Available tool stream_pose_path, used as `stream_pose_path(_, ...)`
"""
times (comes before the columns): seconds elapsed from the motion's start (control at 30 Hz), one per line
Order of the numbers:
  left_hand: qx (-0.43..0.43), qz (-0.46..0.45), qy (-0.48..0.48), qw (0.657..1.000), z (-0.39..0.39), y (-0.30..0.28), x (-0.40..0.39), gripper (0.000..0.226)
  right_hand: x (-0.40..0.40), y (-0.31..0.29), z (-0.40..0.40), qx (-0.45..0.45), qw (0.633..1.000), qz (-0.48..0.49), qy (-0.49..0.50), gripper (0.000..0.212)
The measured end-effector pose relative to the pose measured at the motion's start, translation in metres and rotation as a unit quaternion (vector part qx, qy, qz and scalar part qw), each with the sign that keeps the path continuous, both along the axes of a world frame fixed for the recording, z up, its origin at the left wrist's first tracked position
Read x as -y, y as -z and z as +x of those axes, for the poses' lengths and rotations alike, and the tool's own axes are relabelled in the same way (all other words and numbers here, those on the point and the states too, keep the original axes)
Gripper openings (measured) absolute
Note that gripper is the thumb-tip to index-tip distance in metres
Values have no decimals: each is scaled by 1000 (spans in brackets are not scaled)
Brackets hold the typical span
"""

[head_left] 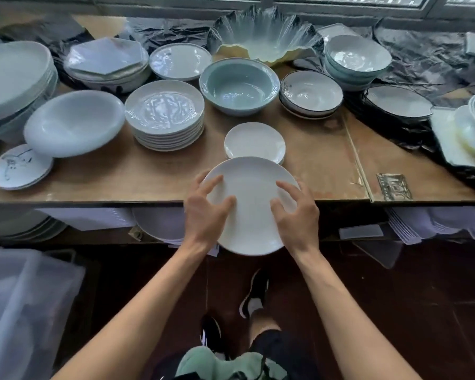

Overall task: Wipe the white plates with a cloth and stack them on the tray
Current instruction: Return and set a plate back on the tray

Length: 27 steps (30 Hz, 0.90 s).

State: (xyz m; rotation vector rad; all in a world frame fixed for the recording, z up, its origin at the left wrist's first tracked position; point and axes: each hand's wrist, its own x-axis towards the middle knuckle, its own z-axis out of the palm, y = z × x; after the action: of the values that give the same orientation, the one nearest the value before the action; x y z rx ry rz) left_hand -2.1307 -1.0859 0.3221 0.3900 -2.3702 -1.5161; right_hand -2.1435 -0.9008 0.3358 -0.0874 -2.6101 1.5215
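Observation:
I hold one white plate (251, 204) in both hands, tilted toward me over the front edge of the wooden table (148, 176). My left hand (205, 212) grips its left rim with fingers spread on the face. My right hand (295, 212) grips the right rim the same way. Just behind it a small stack of matching white plates (254, 139) rests on the table. A pale green cloth (220, 363) lies bunched at my lap at the bottom edge. No tray is in view.
The table is crowded with crockery: a tall stack of plates (165, 116), a pale blue bowl (239, 86), a wide white bowl (74, 122), black-rimmed bowls (310, 94). More dishes sit on the shelf below (159, 223). A clear plastic bin (25, 311) stands at lower left.

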Motion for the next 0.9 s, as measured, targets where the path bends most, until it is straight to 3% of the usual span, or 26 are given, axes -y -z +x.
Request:
stream_pose_path(0.43, 52, -15, -27, 998, -170, 27, -29, 48, -27, 37, -186, 14, 1000, 5, -23, 39)
stream_pose_path(0.9, 85, 6, -58, 995, -253, 81, -14, 47, -5, 86, -273, 56, 998, 25, -16, 36)
